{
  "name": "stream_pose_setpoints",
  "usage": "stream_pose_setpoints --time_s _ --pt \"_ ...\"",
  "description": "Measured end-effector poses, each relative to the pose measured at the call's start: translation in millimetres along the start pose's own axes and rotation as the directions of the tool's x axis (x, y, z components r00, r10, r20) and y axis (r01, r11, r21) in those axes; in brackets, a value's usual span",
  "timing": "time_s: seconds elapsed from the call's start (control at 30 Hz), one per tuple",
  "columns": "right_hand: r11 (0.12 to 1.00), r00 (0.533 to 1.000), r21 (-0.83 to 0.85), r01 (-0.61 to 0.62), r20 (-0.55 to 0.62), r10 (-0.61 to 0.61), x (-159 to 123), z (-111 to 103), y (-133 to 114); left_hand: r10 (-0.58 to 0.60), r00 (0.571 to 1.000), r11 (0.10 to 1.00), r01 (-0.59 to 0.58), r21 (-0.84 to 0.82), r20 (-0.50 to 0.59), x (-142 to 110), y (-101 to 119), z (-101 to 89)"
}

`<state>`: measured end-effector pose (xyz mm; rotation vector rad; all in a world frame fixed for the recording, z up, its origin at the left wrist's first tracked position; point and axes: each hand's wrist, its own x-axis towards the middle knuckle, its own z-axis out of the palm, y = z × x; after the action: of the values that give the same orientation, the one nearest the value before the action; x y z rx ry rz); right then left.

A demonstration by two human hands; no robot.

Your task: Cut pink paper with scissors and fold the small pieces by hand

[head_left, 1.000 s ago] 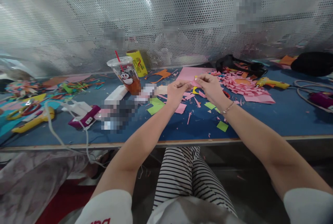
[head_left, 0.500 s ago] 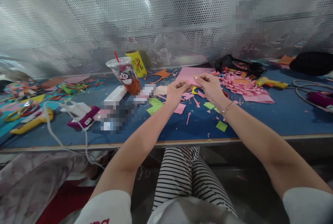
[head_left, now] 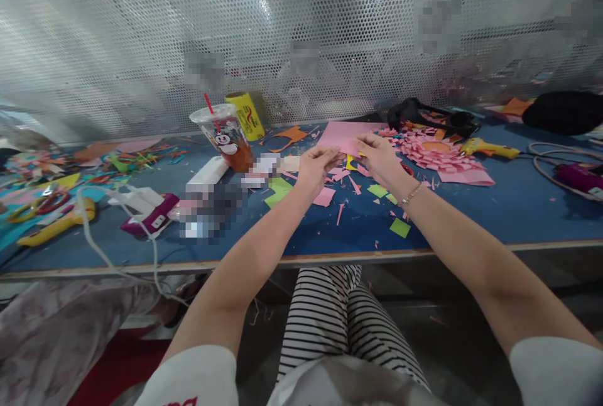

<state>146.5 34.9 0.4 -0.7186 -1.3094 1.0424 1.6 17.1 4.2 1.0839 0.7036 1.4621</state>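
Between my two hands is a small piece of pink paper [head_left: 347, 146], held above the table. My left hand [head_left: 316, 170] pinches its left edge with thumb and fingers. The right side is gripped by my right hand [head_left: 382, 164], which has a bracelet at the wrist. Behind the hands lies a larger pink sheet [head_left: 336, 131]. Pink scraps [head_left: 325, 197] and green paper squares [head_left: 400, 227] are scattered beneath them. To the right rests a fringed pink paper flower [head_left: 431, 148], beside a yellow glue gun [head_left: 490, 149].
At left stand a drink cup with a straw [head_left: 228, 142] and a yellow roll [head_left: 247, 117]. A purple power strip [head_left: 151, 214] with a white cord, another yellow glue gun [head_left: 56, 224] and scissors [head_left: 40, 203] lie further left. A perforated metal screen [head_left: 330, 29] rises behind the table.
The pink paper now shows flatter and wider between my fingers. My left hand has shifted slightly left and turned a little; the right hand stays nearly in place.
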Motion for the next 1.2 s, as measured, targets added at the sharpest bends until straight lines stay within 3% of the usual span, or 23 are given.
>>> stream_pose_setpoints --time_s 0.07,0.17,0.43,0.57,0.73,1.03,1.2 --pt "0.998 0.996 -0.017 -0.057 0.074 0.058 -1 -1 -3 0.016 1.000 1.000 -0.017 -0.012 -0.021 2 0 -1.0" --pt "0.992 0.990 -0.126 -0.028 0.131 0.045 -3 -2 -5 0.033 0.999 0.999 -0.033 -0.016 -0.038 4 1 -1.8" --pt "0.978 0.997 -0.208 -0.001 0.072 0.016 -5 0 -10 0.079 0.997 0.997 -0.079 -0.003 -0.021 4 0 -2.5" --pt "0.983 0.992 -0.179 -0.031 0.111 0.051 -7 1 -13 0.087 0.996 0.996 -0.087 0.023 0.011 5 -3 -2.5" --pt "0.985 0.983 -0.157 -0.067 0.157 0.092 -4 -3 -3 0.117 0.993 0.990 -0.114 0.088 -0.033 8 -9 -3.9" --pt "0.940 0.990 -0.318 0.127 0.094 -0.102 -2 -2 -2 0.105 0.994 0.968 -0.112 0.227 0.042 6 -8 -5.1" --pt "0.911 0.985 -0.375 0.171 0.085 -0.150 -1 -4 -9 0.017 0.996 0.988 -0.030 0.152 0.088 2 -2 -2.7"
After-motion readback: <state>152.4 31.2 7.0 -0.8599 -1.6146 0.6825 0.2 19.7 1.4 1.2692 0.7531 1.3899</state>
